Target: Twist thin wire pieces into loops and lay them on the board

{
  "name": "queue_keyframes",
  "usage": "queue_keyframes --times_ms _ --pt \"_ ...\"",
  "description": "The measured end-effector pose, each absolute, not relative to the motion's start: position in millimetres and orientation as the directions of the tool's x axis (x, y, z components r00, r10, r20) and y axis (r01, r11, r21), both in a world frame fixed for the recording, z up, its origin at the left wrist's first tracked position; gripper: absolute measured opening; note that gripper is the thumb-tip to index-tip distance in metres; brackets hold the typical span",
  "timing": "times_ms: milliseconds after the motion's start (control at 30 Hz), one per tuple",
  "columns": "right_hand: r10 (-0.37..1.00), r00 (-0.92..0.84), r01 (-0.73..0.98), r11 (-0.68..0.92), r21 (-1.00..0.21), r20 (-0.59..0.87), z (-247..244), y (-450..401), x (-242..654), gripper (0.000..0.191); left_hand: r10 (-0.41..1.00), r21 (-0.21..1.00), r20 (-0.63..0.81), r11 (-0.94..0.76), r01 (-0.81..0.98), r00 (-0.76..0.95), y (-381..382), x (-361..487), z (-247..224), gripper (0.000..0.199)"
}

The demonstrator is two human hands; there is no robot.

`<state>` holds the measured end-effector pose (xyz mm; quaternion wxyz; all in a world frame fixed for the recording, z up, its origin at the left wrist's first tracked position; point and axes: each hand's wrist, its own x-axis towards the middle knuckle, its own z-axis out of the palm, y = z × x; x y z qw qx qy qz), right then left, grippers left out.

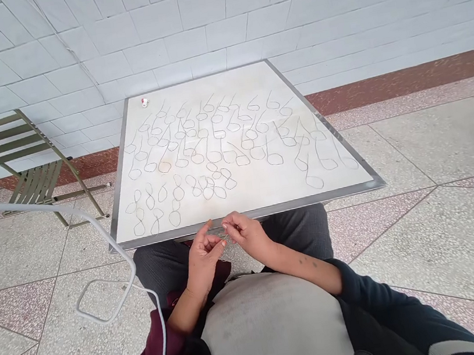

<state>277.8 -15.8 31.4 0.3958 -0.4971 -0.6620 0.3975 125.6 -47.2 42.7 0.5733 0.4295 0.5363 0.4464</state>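
Both hands meet just off the near edge of the table, above my lap. My left hand (204,257) pinches a thin dark wire (227,238) between thumb and finger, its other fingers partly spread. From the right side, my right hand (249,236) closes its fingertips on the same wire; a faint loop of it seems to hang below. Beyond my hands, many thin wires bent into single loops with long tails (241,160) lie in rough rows on the white tabletop (260,189). At the front left lie several wires twisted into double loops (174,218).
A small white and red item (145,103) sits at the table's far left corner. A green folding chair (36,161) stands left by the tiled wall (205,14). A pale cable (132,263) runs across my left side, close to my left arm.
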Motion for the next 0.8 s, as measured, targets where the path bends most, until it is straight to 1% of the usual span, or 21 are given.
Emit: queue_keyframes --times_ms 167,300,433,600,800 --pt "0.979 -0.171 0.332 0.160 -0.930 0.107 31.8 -17.4 276.3 0.013 0.969 0.960 -0.249 0.246 -0.135 -0.005 -47.7 130.7 43.6 0.060" --pt "0.984 -0.137 0.340 0.157 -0.927 0.116 28.7 -16.3 274.4 0.012 0.969 0.953 -0.242 0.246 -0.175 0.044 -47.8 134.3 43.4 0.064" --pt "0.986 -0.117 0.310 0.146 -0.940 0.115 26.1 -14.1 276.0 0.011 0.972 0.963 -0.231 0.236 -0.132 0.047 -48.4 133.9 41.7 0.069" --pt "0.989 -0.102 0.299 0.131 -0.945 0.105 27.1 -12.3 278.4 0.011 0.966 0.966 -0.223 0.237 -0.103 0.133 -49.2 133.8 40.0 0.084" --pt "0.986 -0.121 0.306 0.143 -0.941 0.111 28.8 -12.6 277.2 0.013 0.962 0.965 -0.234 0.248 -0.090 0.141 -48.4 134.9 39.0 0.089"
